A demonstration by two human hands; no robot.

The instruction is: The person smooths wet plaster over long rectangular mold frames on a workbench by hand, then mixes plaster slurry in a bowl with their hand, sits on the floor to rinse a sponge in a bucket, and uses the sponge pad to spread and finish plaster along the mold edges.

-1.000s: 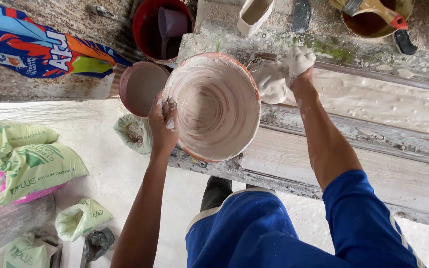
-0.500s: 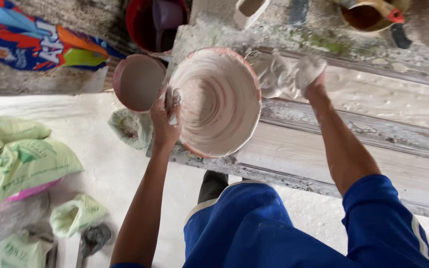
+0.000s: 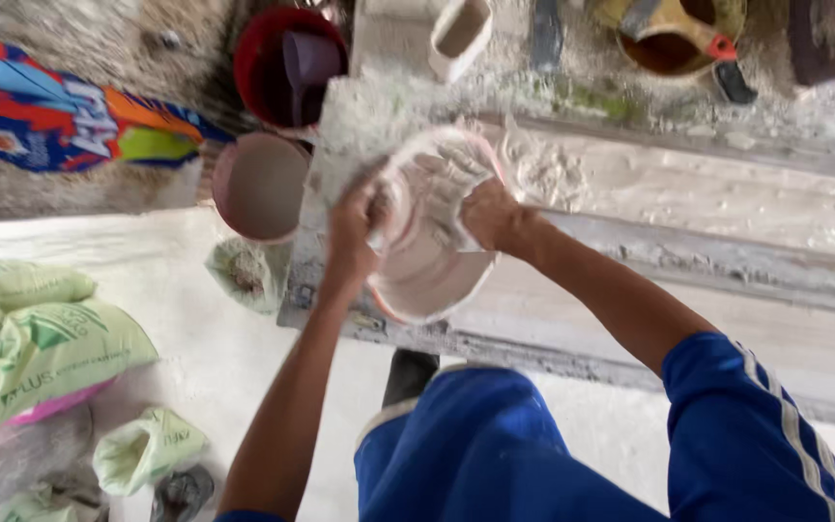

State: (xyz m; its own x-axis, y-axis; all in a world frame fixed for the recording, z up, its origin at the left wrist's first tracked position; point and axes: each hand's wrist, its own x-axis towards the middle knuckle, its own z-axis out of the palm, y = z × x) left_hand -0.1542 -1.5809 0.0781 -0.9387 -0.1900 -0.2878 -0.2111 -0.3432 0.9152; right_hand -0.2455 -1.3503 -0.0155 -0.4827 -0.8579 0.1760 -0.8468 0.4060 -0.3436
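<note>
A pink bowl (image 3: pixel 427 280), coated inside with white plaster, is tipped on its side on the plaster-crusted workbench (image 3: pixel 727 222). My left hand (image 3: pixel 352 227) grips the bowl's left rim. My right hand (image 3: pixel 495 217) reaches in from the right and presses a crumpled white rag (image 3: pixel 442 184) against the bowl's inner wall. The fingers of my right hand are partly hidden by the rag.
A second pink bowl (image 3: pixel 261 186) sits left of the bench below a red bucket (image 3: pixel 287 63) holding a purple scoop. A white rectangular mould (image 3: pixel 461 29) and a brown bucket (image 3: pixel 674 34) stand at the back. Green bags (image 3: pixel 50 353) and a colourful sack (image 3: pixel 60 121) lie on the floor at left.
The bowl has tipped further towards the bench. My right hand moved from the far rim into the bowl with the rag. My left hand stayed on the left rim.
</note>
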